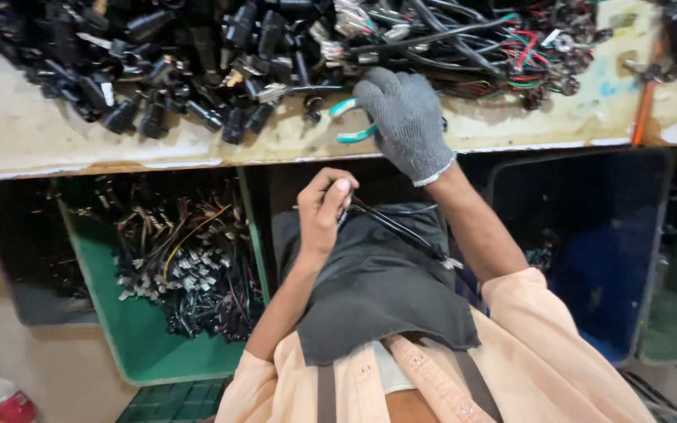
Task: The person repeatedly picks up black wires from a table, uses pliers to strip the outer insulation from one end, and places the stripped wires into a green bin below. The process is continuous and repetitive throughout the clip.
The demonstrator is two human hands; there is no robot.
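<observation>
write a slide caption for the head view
Gloved right hand grips teal-handled cutters at a bench; bare left hand pinches a black cable.

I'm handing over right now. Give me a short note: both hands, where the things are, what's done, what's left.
Left hand: bare, pinching the end of a thin black cable over the lap.
Right hand: in a grey knit glove, resting on teal-handled cutters on the worn workbench.
Done: green crate below holds cut wire pieces.
Left: a black plug-and-cable heap covers the bench.
</observation>
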